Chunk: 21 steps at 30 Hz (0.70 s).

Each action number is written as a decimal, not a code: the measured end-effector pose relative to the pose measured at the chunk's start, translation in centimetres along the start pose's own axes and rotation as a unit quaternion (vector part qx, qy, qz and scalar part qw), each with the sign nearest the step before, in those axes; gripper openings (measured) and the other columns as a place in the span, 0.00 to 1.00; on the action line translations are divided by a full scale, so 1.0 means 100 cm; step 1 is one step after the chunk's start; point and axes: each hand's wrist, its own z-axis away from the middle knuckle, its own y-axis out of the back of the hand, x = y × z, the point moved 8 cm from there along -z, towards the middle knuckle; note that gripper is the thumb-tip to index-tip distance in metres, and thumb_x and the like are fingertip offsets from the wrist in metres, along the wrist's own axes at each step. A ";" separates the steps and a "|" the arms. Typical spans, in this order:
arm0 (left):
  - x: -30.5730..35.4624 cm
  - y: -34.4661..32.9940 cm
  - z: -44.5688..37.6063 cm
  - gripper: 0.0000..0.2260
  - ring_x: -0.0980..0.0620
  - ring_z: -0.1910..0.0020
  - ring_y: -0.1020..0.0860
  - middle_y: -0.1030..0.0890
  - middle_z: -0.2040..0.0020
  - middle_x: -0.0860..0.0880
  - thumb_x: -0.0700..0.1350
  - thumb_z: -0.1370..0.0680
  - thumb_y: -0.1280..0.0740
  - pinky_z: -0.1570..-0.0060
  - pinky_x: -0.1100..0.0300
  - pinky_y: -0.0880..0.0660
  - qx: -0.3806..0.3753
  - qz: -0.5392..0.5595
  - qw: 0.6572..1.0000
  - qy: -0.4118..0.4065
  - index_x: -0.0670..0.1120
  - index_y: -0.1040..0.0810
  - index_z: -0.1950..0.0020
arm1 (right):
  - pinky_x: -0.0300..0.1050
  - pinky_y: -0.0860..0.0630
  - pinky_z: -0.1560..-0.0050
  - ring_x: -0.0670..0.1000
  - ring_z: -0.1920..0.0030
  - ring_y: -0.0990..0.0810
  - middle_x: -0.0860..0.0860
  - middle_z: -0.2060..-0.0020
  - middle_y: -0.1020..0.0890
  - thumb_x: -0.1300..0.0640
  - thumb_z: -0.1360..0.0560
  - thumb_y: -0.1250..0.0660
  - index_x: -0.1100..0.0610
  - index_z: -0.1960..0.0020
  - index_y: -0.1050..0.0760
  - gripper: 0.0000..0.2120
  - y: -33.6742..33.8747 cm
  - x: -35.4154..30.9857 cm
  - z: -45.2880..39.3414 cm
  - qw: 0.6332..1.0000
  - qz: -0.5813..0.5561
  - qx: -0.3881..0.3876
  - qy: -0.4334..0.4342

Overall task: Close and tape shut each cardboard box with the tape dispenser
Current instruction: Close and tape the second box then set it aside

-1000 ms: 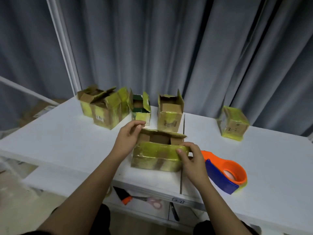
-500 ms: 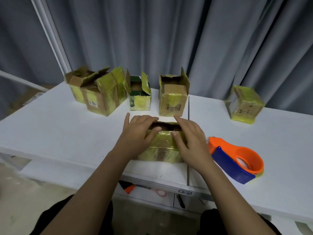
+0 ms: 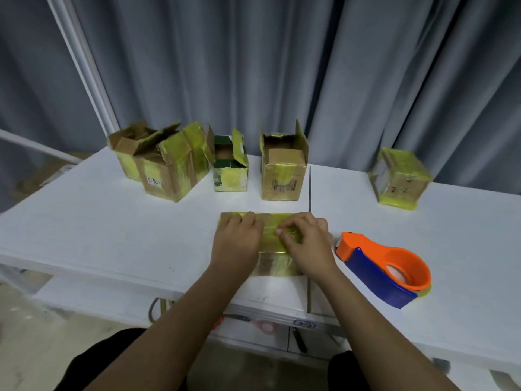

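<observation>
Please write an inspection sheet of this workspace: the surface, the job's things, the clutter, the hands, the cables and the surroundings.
Surface: white table, seam down its middle.
Job's things: flat box with flaps down; four open boxes at the back; closed box far right; tape dispenser lying unused.
Clutter: scissors on the shelf below.
Hands: left hand and right hand press the flat box's top.
Cables: nothing seen.
Surroundings: grey curtain.

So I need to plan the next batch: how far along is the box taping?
Done: only the box at far right looks sealed. In hand: both hands, left hand and right hand, press the flaps of the front box shut; the tape dispenser lies unused beside it. Left: four boxes behind stand open.
</observation>
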 end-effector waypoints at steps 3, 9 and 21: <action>0.012 -0.004 0.009 0.09 0.42 0.68 0.22 0.22 0.67 0.42 0.41 0.29 0.39 0.43 0.39 0.26 -0.018 -0.020 1.000 0.005 0.39 0.21 0.63 | 0.48 0.38 0.38 0.47 0.43 0.33 0.42 0.48 0.23 0.50 0.22 0.35 0.48 0.50 0.20 0.05 0.002 -0.007 0.000 0.999 0.010 -0.026 0.016; 0.015 -0.028 0.034 0.31 0.34 0.43 0.23 0.21 0.44 0.34 0.60 0.20 0.50 0.40 0.41 0.28 -0.112 0.070 0.989 0.060 0.34 0.21 0.48 | 0.47 0.33 0.43 0.57 0.44 0.27 0.55 0.45 0.23 0.61 0.26 0.33 0.57 0.42 0.22 0.13 0.065 0.013 0.035 0.986 0.138 0.077 0.048; 0.022 -0.023 0.026 0.44 0.46 0.24 0.50 0.45 0.23 0.44 0.72 0.30 0.56 0.27 0.51 0.54 -0.150 0.198 0.963 0.103 0.42 0.45 0.25 | 0.48 0.32 0.54 0.59 0.47 0.21 0.54 0.45 0.20 0.54 0.23 0.37 0.53 0.23 0.45 0.31 0.117 0.091 0.066 0.946 0.300 0.040 -0.119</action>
